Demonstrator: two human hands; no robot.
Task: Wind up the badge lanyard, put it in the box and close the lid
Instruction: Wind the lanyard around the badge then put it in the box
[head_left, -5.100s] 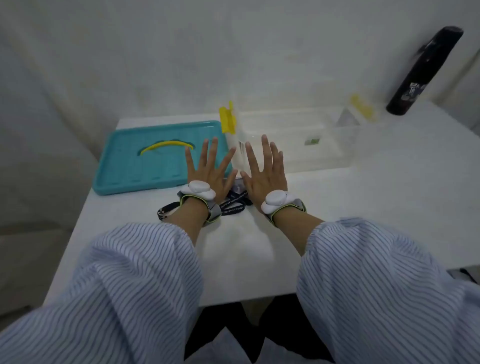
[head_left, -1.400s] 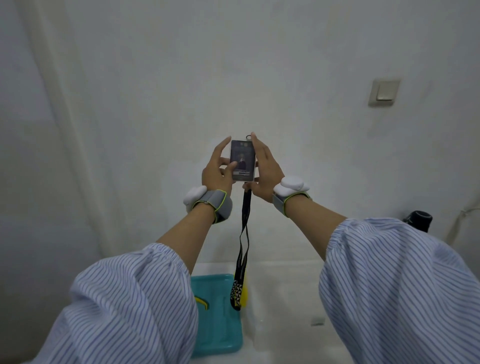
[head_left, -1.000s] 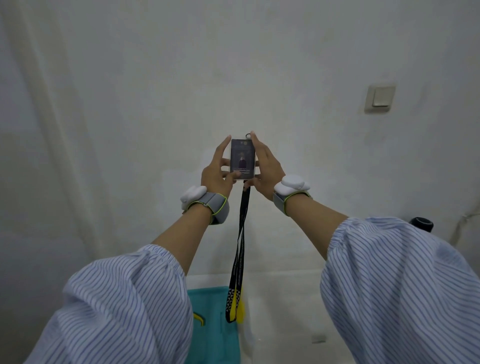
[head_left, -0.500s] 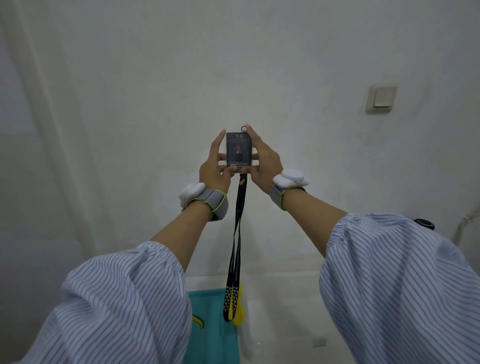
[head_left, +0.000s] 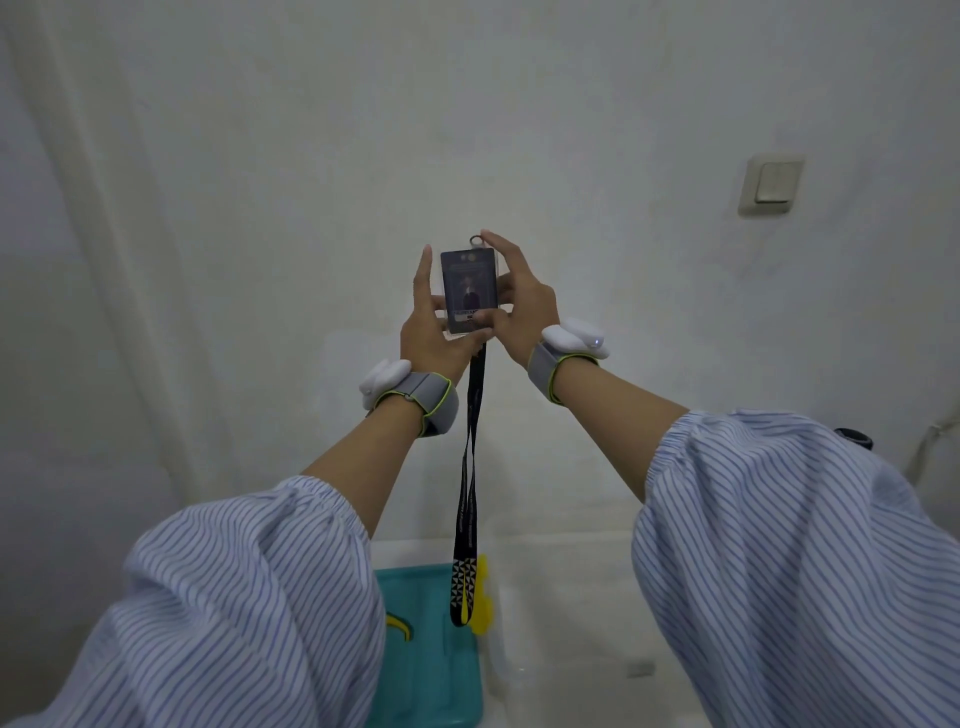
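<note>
I hold a dark badge card (head_left: 468, 290) upright in front of the wall, high above the table. My left hand (head_left: 431, 332) grips its left edge and bottom, thumb under the card. My right hand (head_left: 519, 306) grips the right edge, forefinger up by the metal ring at the top. The black lanyard strap (head_left: 470, 467) hangs straight down from the card as a long loop, its yellow-patterned end dangling over the table. The teal lid (head_left: 431, 660) lies on the table below. The clear box (head_left: 545, 675) beside it is barely visible, with a yellow latch (head_left: 484, 597).
A white table (head_left: 571, 551) runs along the bottom against a pale wall. A light switch (head_left: 771, 185) sits on the wall at upper right. The top of a black bottle (head_left: 854, 437) peeks out behind my right sleeve.
Since five seconds ago both hands left the table and lifted the badge up high. In the last second the card rose a little and the hanging strap swung slightly.
</note>
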